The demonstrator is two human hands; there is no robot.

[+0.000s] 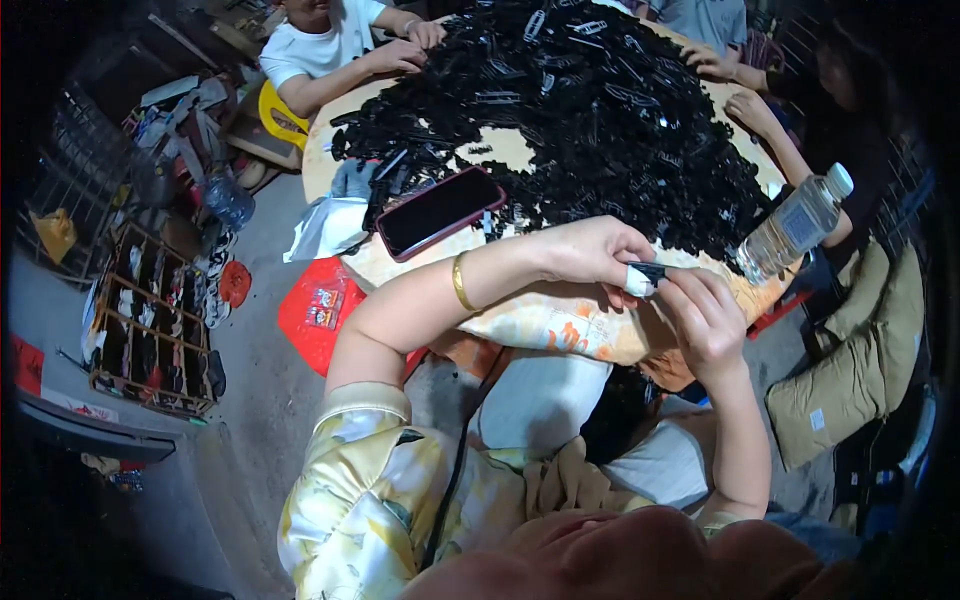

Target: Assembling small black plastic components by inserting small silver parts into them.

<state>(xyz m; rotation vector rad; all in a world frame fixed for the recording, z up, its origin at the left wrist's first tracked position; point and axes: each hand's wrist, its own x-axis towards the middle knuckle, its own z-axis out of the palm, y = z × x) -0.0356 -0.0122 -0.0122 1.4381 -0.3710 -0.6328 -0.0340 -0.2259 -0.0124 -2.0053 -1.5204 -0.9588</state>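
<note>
A small black plastic piece (650, 270) is pinched between the fingertips of both my hands, above the near edge of the table. My left hand (590, 252) comes from the left and is closed on its left end; white tape wraps one fingertip. From below right, my right hand (706, 318) closes on the other end. Just beyond my hands spreads a large heap of black plastic pieces (640, 140), several of them glossy and slotted. The exact kind of the held piece is too small to make out.
A phone (442, 212) lies left of the heap, near white paper (328, 228). A clear bottle (795, 225) stands at the table's right edge. Other people's hands (408, 50) rest around the pile. Below left is a red stool (320, 312); a shoe rack (150, 320) stands farther left.
</note>
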